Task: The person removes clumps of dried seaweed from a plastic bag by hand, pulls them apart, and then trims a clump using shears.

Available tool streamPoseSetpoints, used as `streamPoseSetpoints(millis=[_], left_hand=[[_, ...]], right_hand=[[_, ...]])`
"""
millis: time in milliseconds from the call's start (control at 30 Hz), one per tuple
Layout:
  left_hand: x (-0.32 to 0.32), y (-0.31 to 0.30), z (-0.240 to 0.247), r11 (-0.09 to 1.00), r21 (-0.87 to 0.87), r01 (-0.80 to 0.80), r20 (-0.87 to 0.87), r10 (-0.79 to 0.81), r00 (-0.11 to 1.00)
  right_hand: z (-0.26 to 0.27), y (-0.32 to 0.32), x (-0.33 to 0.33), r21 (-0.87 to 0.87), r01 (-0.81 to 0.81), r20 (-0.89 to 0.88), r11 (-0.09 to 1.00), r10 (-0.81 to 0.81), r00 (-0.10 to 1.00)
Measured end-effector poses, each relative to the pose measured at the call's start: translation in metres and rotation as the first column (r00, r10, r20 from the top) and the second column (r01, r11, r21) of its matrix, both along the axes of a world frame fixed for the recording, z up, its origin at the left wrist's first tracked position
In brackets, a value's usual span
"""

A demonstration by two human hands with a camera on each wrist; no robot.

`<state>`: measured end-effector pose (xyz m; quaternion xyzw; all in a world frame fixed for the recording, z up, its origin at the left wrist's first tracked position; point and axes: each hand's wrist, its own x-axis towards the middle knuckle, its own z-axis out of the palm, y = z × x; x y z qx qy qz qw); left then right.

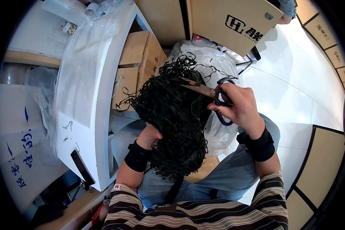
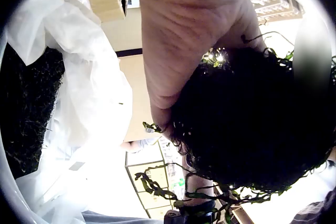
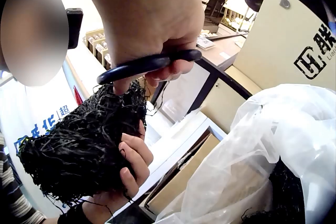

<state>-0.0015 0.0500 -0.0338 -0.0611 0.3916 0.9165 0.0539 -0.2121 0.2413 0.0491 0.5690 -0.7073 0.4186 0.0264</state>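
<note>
A large bundle of dark, stringy strands [image 1: 172, 111] fills the middle of the head view. The left hand [image 1: 149, 137] grips it from the side and below; its curled fingers [image 3: 137, 155] show against the bundle in the right wrist view. The right hand [image 1: 239, 105] holds scissors with dark blue handles [image 1: 224, 119], thumb and fingers through the loops. Their blades [image 1: 198, 88] lie at the bundle's upper right, with the tips against the strands. Whether the blades are closed on strands cannot be told.
A white plastic bag [image 3: 231, 155] with more dark strands [image 3: 286, 192] stands beyond the hands. Cardboard boxes [image 1: 132, 69] are beside the white table [image 1: 80, 92], which bears a phone [image 1: 82, 168] and loose scraps. A beige panel [image 1: 226, 23] stands at the back; another person's arm [image 1: 285, 19] shows there.
</note>
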Motion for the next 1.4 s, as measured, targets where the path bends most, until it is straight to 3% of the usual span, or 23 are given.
streamPoseSetpoints(millis=[167,500,700,767,1167,1400], left_hand=[[0.008,0.001,0.000,0.999,-0.041,-0.033,0.131,0.039,0.991],[0.012,0.000,-0.011,0.999,-0.032,-0.002,0.100,0.005,0.995],[0.010,0.000,-0.007,0.998,-0.055,0.004,0.083,0.001,0.997],[0.011,0.005,0.009,0.996,0.062,-0.063,0.126,0.055,0.991],[0.005,0.006,0.022,0.997,-0.020,-0.068,0.115,0.070,0.991],[0.008,0.002,0.007,0.998,0.037,-0.043,0.089,0.040,0.995]], right_hand=[[0.009,0.000,0.005,0.008,0.007,0.067,1.000,-0.007,0.998],[0.000,0.001,0.002,-0.001,0.004,0.033,1.000,-0.003,0.999],[0.009,0.003,0.003,0.020,-0.027,0.125,0.999,0.024,0.992],[0.012,0.004,0.003,0.080,-0.034,0.150,0.996,0.021,0.988],[0.016,0.005,0.000,0.076,-0.043,0.093,0.996,0.036,0.995],[0.014,0.006,0.001,0.078,-0.056,0.164,0.995,0.043,0.986]])
